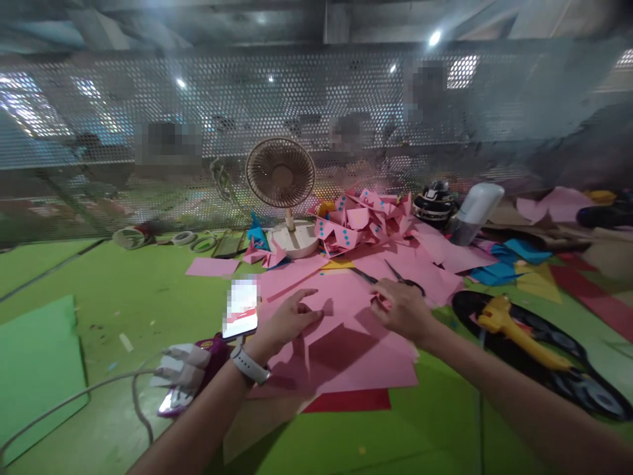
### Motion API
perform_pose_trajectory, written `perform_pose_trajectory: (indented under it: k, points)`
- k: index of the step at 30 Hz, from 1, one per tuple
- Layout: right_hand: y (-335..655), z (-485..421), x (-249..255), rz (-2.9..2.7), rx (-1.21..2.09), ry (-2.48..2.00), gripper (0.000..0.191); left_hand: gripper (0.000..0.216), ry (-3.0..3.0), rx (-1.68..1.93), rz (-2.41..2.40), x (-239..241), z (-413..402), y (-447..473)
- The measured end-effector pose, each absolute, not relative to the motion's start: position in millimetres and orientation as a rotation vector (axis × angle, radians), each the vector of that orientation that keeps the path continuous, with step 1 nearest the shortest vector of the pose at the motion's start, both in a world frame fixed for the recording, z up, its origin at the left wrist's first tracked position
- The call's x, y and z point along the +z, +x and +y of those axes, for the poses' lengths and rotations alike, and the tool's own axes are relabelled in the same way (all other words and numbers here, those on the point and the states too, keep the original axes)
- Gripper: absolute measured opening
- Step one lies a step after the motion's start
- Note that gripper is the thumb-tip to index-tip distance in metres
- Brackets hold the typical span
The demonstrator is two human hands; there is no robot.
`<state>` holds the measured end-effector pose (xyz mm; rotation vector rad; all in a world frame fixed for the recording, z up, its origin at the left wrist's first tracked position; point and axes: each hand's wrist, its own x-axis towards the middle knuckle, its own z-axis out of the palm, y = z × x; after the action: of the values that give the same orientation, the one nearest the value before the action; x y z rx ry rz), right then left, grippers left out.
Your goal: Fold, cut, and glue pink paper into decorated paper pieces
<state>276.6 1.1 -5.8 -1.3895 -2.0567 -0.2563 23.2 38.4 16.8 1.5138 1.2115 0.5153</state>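
Pink paper: my left hand flat, fingers spread; right hand pinching its edge. Loose sheets beneath could slide, skewing fold.

White watch by left hand

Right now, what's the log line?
left hand: pressing pink paper | right hand: pinching small pink piece | scissors: behind right hand

Phone screen pixelated out, people behind the perforated panel blurred, scissors partly hidden behind the right hand, red sheet mostly under pink paper, green sheet cut by left edge.
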Motion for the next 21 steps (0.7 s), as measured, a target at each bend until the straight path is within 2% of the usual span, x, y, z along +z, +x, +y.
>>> perform_pose_trajectory:
  k: [4, 7, 11, 16, 21]
  points:
    - [278, -1, -2, -2.241, -0.038, -1.386, 0.013, 0.051, 1.784, 0.444, 1.337, 12, 42, 21]
    - [282, -1, 4, -2.234, 0.061, -1.392, 0.020, 0.042, 2.038, 0.441, 1.409, 9, 46, 18]
    - [287, 5, 3, -2.088, 0.065, -1.473, 0.025, 0.047, 2.207, 0.413, 1.556, 10, 47, 16]
    - [299, 15, 8, -1.919, -0.028, -1.560, 0.025, 0.041, 2.236, 0.526, 1.604, 19, 45, 18]
    - [334, 19, 40, -1.649, 0.234, -1.552, 0.028, 0.043, 2.284, 0.639, 1.453, 33, 38, 20]
